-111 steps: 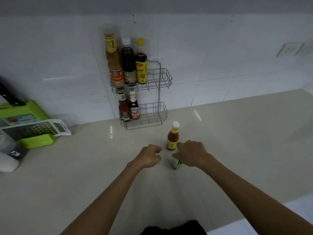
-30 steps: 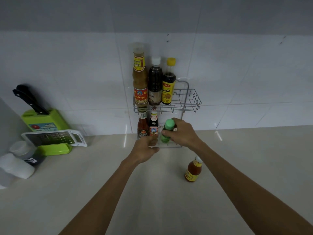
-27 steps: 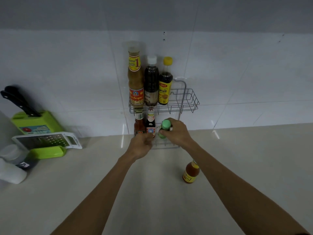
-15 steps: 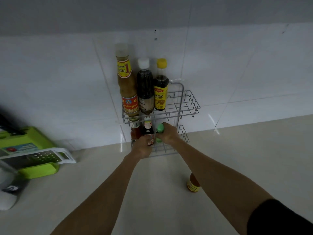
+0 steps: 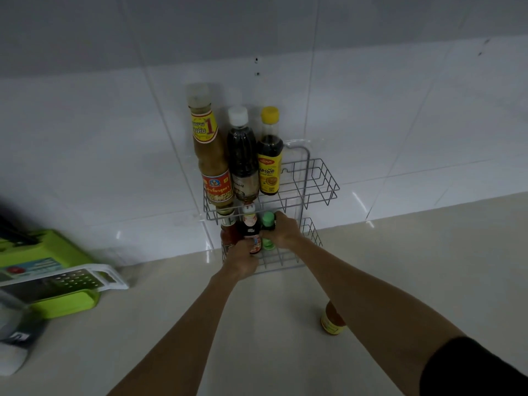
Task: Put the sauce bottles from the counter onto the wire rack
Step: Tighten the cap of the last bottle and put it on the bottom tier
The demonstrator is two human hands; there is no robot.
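Item: small green-capped clear bottle [image 5: 268, 234], gripped at neck and shoulder by the closed right hand [image 5: 284, 231] inside the grey wire rack [image 5: 320, 181] lower tier, left hand [image 5: 243, 260] curled just beside, grip unclear; likely light, rigid, smooth, breakable; orange sauce bottle [image 5: 331, 320] awaits on the surface behind the right forearm.

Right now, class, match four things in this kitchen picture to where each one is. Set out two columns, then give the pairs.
Things
1. yellow-capped bottle
2. green-capped bottle
3. orange sauce bottle
4. grater

Places
A. on the counter, partly hidden behind the right forearm
B. on the lower shelf of the wire rack, gripped by the right hand
C. lying across the green board at far left
D. on the upper shelf, rightmost of three bottles

Pairs: 1-D, 2-B, 3-A, 4-C
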